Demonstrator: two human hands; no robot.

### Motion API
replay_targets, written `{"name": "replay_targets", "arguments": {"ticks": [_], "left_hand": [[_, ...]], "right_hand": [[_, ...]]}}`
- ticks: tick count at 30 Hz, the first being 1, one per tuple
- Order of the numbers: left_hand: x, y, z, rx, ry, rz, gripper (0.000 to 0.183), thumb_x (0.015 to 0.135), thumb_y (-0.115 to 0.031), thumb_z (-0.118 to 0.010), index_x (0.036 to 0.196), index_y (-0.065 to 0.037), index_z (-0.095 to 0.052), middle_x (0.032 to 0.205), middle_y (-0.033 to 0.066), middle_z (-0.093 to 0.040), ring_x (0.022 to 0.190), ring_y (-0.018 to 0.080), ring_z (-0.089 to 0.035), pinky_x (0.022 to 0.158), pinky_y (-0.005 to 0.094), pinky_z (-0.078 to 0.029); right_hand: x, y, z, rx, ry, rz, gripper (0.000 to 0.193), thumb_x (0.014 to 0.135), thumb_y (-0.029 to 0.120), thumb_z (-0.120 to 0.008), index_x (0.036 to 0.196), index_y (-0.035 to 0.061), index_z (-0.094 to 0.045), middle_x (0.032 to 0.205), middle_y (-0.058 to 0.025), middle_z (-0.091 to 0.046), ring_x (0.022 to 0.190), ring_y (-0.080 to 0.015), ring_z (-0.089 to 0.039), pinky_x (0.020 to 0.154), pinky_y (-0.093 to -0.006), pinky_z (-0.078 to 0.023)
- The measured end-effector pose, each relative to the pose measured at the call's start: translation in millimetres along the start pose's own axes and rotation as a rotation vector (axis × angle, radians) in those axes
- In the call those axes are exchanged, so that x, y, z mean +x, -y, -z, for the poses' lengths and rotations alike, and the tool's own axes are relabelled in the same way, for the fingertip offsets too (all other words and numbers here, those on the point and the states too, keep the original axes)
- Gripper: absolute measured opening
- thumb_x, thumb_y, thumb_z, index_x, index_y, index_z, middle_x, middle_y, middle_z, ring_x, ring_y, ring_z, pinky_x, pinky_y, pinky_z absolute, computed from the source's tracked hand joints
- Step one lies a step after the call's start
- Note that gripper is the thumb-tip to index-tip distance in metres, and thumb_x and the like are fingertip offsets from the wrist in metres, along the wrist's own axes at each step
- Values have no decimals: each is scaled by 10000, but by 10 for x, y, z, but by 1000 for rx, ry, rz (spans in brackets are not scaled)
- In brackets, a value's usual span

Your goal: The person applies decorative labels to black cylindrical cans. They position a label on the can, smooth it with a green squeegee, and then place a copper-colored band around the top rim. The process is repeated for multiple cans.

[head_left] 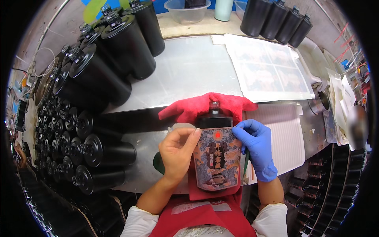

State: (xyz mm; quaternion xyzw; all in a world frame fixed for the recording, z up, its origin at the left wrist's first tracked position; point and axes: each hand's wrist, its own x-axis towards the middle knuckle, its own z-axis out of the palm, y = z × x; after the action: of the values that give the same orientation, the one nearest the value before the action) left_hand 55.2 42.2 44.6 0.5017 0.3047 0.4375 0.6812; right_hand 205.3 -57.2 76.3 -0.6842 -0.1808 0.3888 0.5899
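A patterned decal point(218, 160), with an ornate floral design and a red round mark near its top, is spread over the front of a black glass bottle point(215, 118). The bottle lies with its clear neck pointing away from me on a red cloth point(185, 110). My bare left hand point(177, 152) pinches the decal's upper left corner between thumb and fingers. At the upper right corner, my right hand point(256, 144) in a blue glove pinches the other edge. The decal hides most of the bottle's body. A green edge point(158, 162) shows beside my left hand.
Several black bottles point(130, 47) stand at the far left, with more point(104, 150) packed below them. A sheet of printed decals point(268, 67) lies at the far right, near a white ribbed sheet point(282, 138). Behind are a clear plastic bowl point(187, 15) and more black bottles point(272, 19).
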Motion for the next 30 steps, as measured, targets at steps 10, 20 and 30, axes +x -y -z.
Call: {"name": "replay_targets", "arguments": {"ticks": [10, 20, 30], "left_hand": [[81, 26, -24, 24, 5, -20, 57, 839, -33, -645, 855, 19, -629, 704, 32, -620, 555, 65, -562, 457, 202, -444], [76, 58, -20, 0, -23, -41, 48, 840, -15, -638, 870, 23, -633, 752, 26, -634, 631, 57, -572, 545, 189, -451], [111, 99, 5, 63, -1, -5, 73, 839, -40, -649, 868, 24, -628, 774, 22, -629, 671, 52, -562, 591, 186, -449]], "right_hand": [[66, -20, -6, 48, -13, -17, 137, 799, 144, -693, 841, 22, -646, 643, -5, -597, 470, -35, -484, 417, -172, -371], [55, -12, -2, 76, -24, -1, 121, 801, 122, -684, 833, 17, -634, 648, -9, -597, 472, -39, -490, 416, -173, -371], [122, -106, 6, 80, -1, -43, 138, 813, 147, -674, 843, 18, -635, 665, -5, -593, 463, -41, -477, 415, -182, -369]]}}
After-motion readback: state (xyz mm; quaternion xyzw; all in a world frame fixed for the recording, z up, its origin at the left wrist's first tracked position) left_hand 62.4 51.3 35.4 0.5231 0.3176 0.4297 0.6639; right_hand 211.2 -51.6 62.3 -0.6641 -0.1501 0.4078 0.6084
